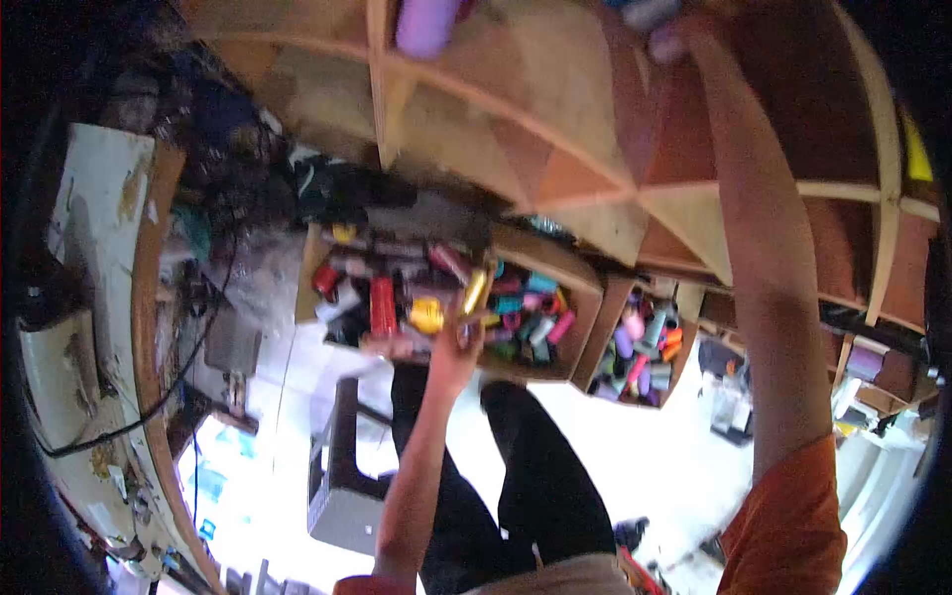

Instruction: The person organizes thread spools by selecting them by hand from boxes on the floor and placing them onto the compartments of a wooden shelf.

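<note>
My left hand (459,339) reaches over a wooden box (585,297) filled with many-coloured spools. Its fingers are closed around a shiny gold-yellow spool (477,290). A brighter yellow spool (426,314) and a red spool (382,305) lie in the box just left of this hand. High at the top edge, my right hand (684,38) is inside a compartment of the wooden shelf (674,188). It grips a blue-grey spool (651,13), which is blurred and partly cut off by the frame.
A purple spool (426,25) sits in another shelf compartment. Beside the first box stands a smaller box (605,382) of coloured spools. A grey stool (347,511) is by my legs. At left are a worn white machine or bench (99,278) and a black cable (164,402).
</note>
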`<state>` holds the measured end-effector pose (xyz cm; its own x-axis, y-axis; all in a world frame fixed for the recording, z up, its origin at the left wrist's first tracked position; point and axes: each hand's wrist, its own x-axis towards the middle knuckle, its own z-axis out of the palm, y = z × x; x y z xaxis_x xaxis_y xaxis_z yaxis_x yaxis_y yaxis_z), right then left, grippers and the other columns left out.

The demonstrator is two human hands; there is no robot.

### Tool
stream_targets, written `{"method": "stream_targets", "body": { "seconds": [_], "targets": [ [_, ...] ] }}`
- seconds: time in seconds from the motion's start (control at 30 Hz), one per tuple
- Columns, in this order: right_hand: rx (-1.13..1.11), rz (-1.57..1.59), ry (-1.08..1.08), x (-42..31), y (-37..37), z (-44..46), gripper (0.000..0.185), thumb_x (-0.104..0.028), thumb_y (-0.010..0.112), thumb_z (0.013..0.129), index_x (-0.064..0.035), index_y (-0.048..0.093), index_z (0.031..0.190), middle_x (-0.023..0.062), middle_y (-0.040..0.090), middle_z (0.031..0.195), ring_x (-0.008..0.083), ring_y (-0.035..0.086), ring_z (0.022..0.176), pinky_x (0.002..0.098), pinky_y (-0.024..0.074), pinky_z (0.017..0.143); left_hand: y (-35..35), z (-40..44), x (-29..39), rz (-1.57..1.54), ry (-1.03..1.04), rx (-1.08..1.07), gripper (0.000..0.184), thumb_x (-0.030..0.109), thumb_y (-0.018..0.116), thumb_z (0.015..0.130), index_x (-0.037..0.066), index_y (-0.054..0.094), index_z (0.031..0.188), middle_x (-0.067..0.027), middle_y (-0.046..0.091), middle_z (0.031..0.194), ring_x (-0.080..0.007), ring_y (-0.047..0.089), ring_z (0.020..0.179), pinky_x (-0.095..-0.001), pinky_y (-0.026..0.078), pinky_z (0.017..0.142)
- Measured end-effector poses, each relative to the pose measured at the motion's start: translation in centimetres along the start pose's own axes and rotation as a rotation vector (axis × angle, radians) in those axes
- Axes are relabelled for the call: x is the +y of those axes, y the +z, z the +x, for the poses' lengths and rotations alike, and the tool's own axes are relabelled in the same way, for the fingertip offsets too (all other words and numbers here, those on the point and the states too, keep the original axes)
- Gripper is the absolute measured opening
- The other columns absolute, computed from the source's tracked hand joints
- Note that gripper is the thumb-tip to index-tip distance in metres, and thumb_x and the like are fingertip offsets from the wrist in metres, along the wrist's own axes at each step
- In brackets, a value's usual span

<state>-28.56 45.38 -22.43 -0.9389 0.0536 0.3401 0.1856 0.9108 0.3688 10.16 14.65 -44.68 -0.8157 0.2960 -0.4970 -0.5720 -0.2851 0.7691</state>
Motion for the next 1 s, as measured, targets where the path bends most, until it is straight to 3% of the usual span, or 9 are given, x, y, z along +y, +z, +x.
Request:
{"method": "stream_targets", "body": {
  "seconds": [0.17,0.3,0.4,0.47,0.53,0.6,0.7,0.73,1.0],
  "targets": [
    [0.115,0.239,-0.058,-5.2,-9.5,-6.7,0.023,-0.019,0.071,0.077,0.0001,0.065,0.088,0.0121,0.067,0.089,0.0176,0.06,0.068,0.03,0.0486,0.062,0.5,1.0,0.3,0.056,0.197,-0.036,0.031,-0.003,0.047,0.092,0.003,0.045,0.123,-0.0129,0.061,0.106,-0.0173,0.062,0.094,-0.0294,0.053,0.08],
    [-0.647,1.508,-0.138,-3.7,-8.9,-20.5,0.024,-0.028,0.061,0.086,-0.0051,0.065,0.093,0.0028,0.068,0.085,0.0119,0.062,0.066,0.0272,0.0464,0.055,1.9,1.7,-2.9,0.23,0.112,-0.096,0.027,0.007,0.05,0.093,0.002,0.05,0.119,-0.0105,0.062,0.105,-0.0181,0.063,0.089,-0.0291,0.051,0.08],
    [-1.261,1.47,0.018,-2.1,-4.7,-30.7,0.025,-0.025,0.061,0.089,-0.0073,0.062,0.107,0.0017,0.067,0.086,0.0065,0.061,0.07,0.0194,0.0463,0.057,4.0,3.5,-6.8,0.591,0.111,-0.19,0.029,0.009,0.055,0.089,0.001,0.051,0.117,-0.0134,0.062,0.103,-0.0247,0.064,0.088,-0.0329,0.052,0.08],
    [-1.277,1.299,0.056,-0.7,2.9,-39.2,0.03,-0.024,0.065,0.086,-0.0051,0.06,0.109,0.0049,0.067,0.087,0.0114,0.063,0.069,0.0232,0.0505,0.063,5.1,5.3,-10.5,1.038,0.261,-0.253,0.046,0.014,0.065,0.08,0.002,0.049,0.121,-0.017,0.056,0.111,-0.0348,0.058,0.102,-0.0397,0.049,0.086],
    [-1.42,1.206,0.512,1.1,11.3,-48.1,0.034,-0.025,0.066,0.084,-0.0021,0.06,0.108,0.0084,0.066,0.09,0.0111,0.063,0.074,0.0259,0.0517,0.067,7.0,7.2,-13.4,1.447,0.308,-0.188,0.056,0.016,0.066,0.076,0.005,0.045,0.127,-0.0194,0.048,0.124,-0.0368,0.049,0.114,-0.0468,0.043,0.093],
    [-1.301,1.341,1.002,1.6,16.8,-55.9,0.054,-0.029,0.072,0.077,-0.0006,0.051,0.117,0.0118,0.066,0.092,0.0192,0.064,0.081,0.0331,0.0521,0.075,8.3,10.3,-16.8,1.739,0.201,-0.214,0.073,0.018,0.068,0.073,0.004,0.034,0.136,-0.0207,0.035,0.137,-0.0397,0.035,0.127,-0.0517,0.036,0.1],
    [-0.595,0.964,0.383,0.2,27.4,-68.7,0.084,-0.034,0.077,0.068,-0.0019,0.034,0.133,0.0159,0.063,0.103,0.0338,0.062,0.092,0.0402,0.0501,0.083,6.9,14.6,-23.1,1.713,0.21,-0.143,0.075,0.019,0.068,0.073,0.001,0.031,0.136,-0.02,0.036,0.135,-0.037,0.033,0.129,-0.047,0.034,0.102],
    [-0.955,0.966,0.579,-0.2,26.5,-68.0,0.107,-0.037,0.08,0.062,-0.0019,0.017,0.141,0.0205,0.051,0.124,0.0422,0.052,0.111,0.044,0.0429,0.094,6.8,15.1,-23.7,1.704,0.181,-0.125,0.082,0.017,0.072,0.07,0.0,0.029,0.137,-0.0185,0.037,0.133,-0.0353,0.034,0.127,-0.0436,0.034,0.102],
    [-0.556,0.728,1.006,-7.7,29.1,-67.2,0.123,-0.026,0.086,0.052,-0.0041,0.004,0.142,0.0279,0.024,0.135,0.0455,0.029,0.123,0.0481,0.0294,0.103,5.2,17.1,-27.5,1.872,0.541,-0.076,0.102,0.022,0.083,0.053,-0.001,0.028,0.137,-0.0183,0.041,0.126,-0.0338,0.042,0.117,-0.0429,0.036,0.099]
  ]
}}
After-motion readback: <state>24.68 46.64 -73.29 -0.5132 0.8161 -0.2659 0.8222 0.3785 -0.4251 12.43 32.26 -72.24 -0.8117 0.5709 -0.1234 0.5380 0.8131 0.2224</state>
